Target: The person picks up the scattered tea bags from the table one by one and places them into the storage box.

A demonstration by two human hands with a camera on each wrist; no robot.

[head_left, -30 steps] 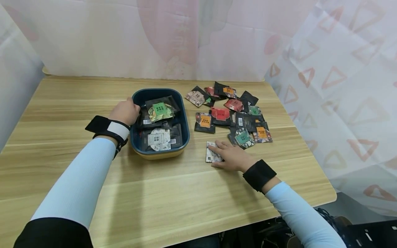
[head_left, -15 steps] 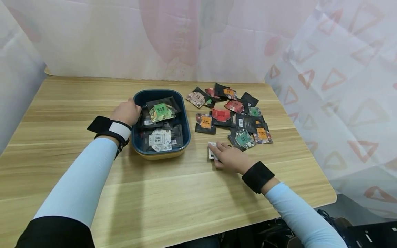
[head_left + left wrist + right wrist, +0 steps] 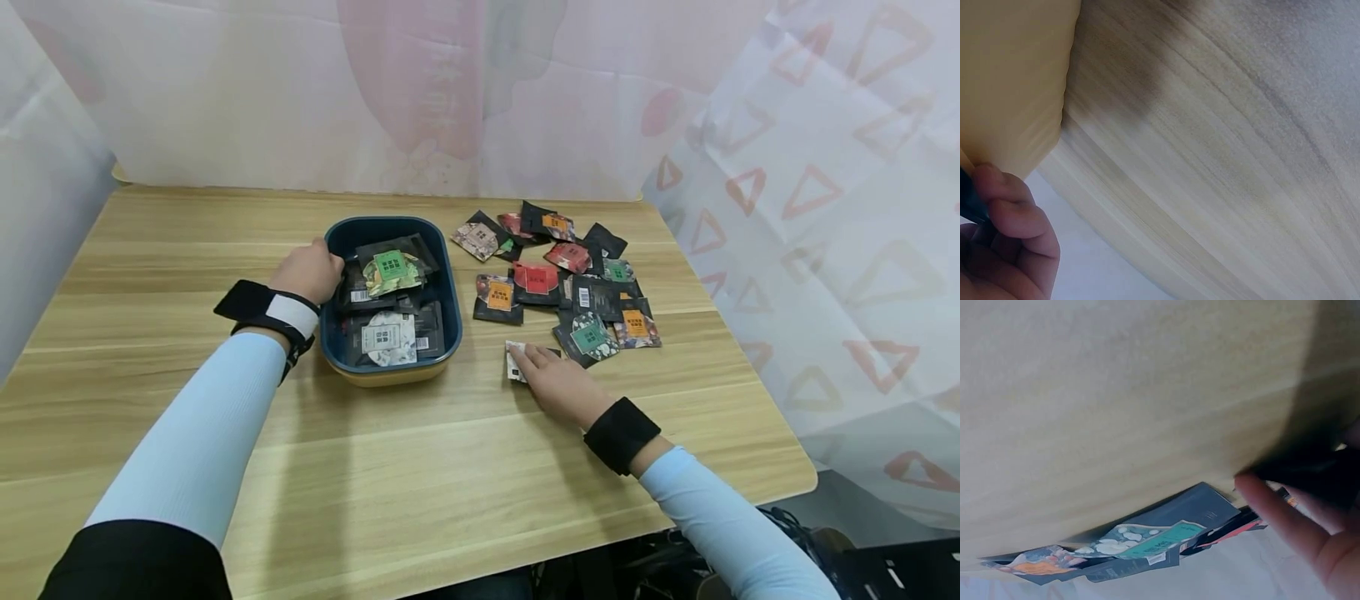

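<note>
- Left hand [image 3: 306,272] curled over the left rim of a dark blue, rounded rectangular plastic tray with a yellow underside [image 3: 450,308], fingers hooked on the edge; in the left wrist view, fingertips [image 3: 1007,206] pinching the dark rim against the yellow outer wall [image 3: 1010,81].
- Tray standing on the pale wooden surface [image 3: 420,492], left of centre, filled with small foil sachets: a green-labelled sachet [image 3: 390,268] near the far end, a white-patterned sachet [image 3: 385,338] near the front.
- Right hand [image 3: 558,385] lying palm down on the surface, just right of the tray, fingers straight and pressing flat on a small white square sachet [image 3: 513,360]; only the sachet's far left corner visible past the fingers.
- In the right wrist view, a finger [image 3: 1279,519] stretched along the wood; grip on the white sachet not visible from here.
- Scattered pile of black, red, orange and green foil sachets [image 3: 592,292] just beyond the right hand, spread toward the far right corner of the surface; a black sachet with a green label [image 3: 587,336] nearest to the fingers.
- Black wrist straps and light blue sleeves on both arms.
- Pale pink and white sheeting [image 3: 420,92] hung behind and to the right of the surface.
</note>
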